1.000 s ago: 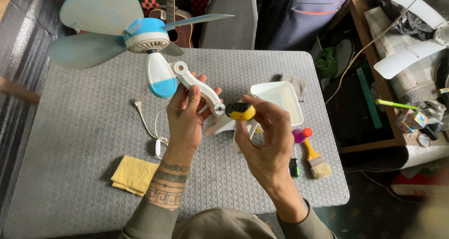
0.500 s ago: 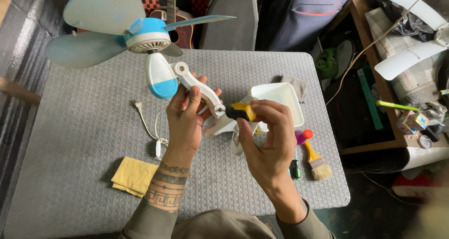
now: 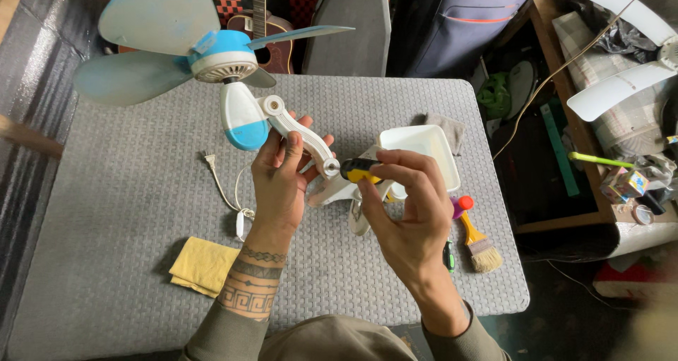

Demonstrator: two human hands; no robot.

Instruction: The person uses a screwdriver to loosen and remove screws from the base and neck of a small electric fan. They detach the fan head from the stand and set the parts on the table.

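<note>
Fingers, left hand: the left hand is closed around the white hinged arm of the blue and white fan, thumb and fingers wrapped from below, so the fan is held above the desk.
Fingers, right hand: the right hand pinches the yellow and black screwdriver between thumb and fingertips, narrow grip, with the tool tip at the round joint at the lower end of the arm.
Where the fan is: lifted, tilted, blades toward the far left corner of the desk; its white base part lies just under the two hands.
Doing the step well: I judge the tool should stay in one line with the screw at the joint, with light push along the shaft, while the left hand keeps the arm from turning. If the blades swing, the tip may slip out.
Edges: the blades reach past the far edge of the desk, near the guitar.
Open room: bare grey mat on the left; the cord and yellow cloth lie near the left wrist.
Right side: white tray, paint brush and a second screwdriver are close to the right hand, so less room there.
</note>
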